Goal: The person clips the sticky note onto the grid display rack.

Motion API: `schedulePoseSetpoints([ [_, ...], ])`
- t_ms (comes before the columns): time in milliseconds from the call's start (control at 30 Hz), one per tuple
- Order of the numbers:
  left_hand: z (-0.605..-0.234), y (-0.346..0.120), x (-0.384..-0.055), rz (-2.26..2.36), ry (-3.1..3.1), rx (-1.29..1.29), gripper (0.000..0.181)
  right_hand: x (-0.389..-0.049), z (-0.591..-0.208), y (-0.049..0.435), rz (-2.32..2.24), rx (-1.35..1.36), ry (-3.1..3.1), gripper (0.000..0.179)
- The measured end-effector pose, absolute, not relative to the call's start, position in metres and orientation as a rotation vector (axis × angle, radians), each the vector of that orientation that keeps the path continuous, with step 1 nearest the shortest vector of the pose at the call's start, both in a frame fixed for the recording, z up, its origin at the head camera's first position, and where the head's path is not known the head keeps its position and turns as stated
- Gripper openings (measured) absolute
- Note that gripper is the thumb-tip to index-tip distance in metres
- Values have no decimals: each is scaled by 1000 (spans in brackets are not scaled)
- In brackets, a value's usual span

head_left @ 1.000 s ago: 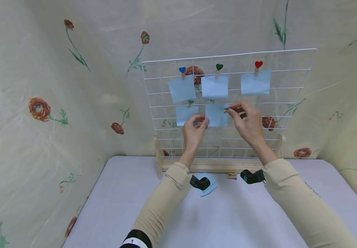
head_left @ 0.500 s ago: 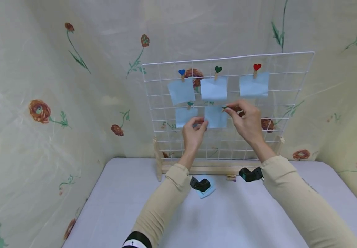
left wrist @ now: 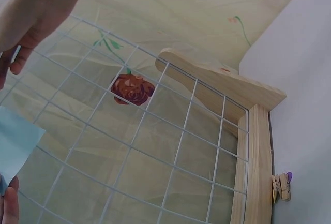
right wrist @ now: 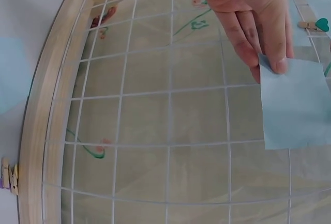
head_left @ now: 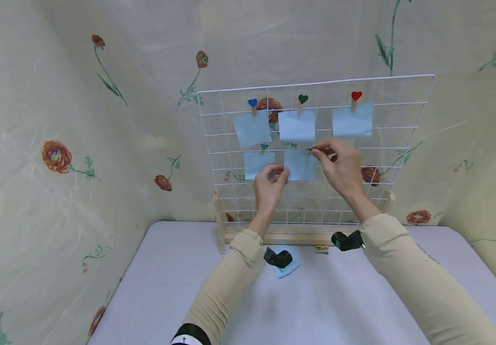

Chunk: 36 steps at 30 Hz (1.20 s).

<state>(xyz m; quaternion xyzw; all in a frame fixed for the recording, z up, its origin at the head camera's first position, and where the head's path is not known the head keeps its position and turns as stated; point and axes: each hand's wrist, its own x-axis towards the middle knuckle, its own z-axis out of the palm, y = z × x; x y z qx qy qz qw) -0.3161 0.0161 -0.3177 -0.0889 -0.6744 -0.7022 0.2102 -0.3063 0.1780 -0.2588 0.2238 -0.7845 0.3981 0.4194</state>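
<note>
My left hand [head_left: 268, 188] pinches the lower left corner of a light blue paper note [head_left: 298, 166], held against a white wire grid [head_left: 239, 194]. The thumb lies on the front of the paper in the right wrist view. At the note's upper right edge, my right hand [head_left: 341, 165] pinches a small clothespin [head_left: 310, 151] with a green heart; the fingertips partly cover it. Whether its jaws grip the wire cannot be seen. Just left hangs another blue note [head_left: 255, 166] under a green-heart clothespin [head_left: 264, 146].
Along the upper row, a blue-heart clothespin [head_left: 253, 104], a green-heart one [head_left: 302, 99] and a red-heart one [head_left: 355, 97] each hold a note. The grid stands in a wooden base [head_left: 291, 238]. Before it on the table [head_left: 299, 306] lie blue notes [head_left: 288, 269] and loose clothespins [head_left: 321, 249].
My right hand has shifted slightly left with the clothespin, closer to the note's upper right edge. The left hand keeps its hold on the note. The head view has tilted up slightly.
</note>
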Motion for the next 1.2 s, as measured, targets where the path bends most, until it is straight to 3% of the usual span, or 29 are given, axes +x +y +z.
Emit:
schedulePoseSetpoints([
  [1200, -317, 18, -319, -1926, -1861, -248, 13, -320, -254, 169, 819, 587, -2066, 10],
])
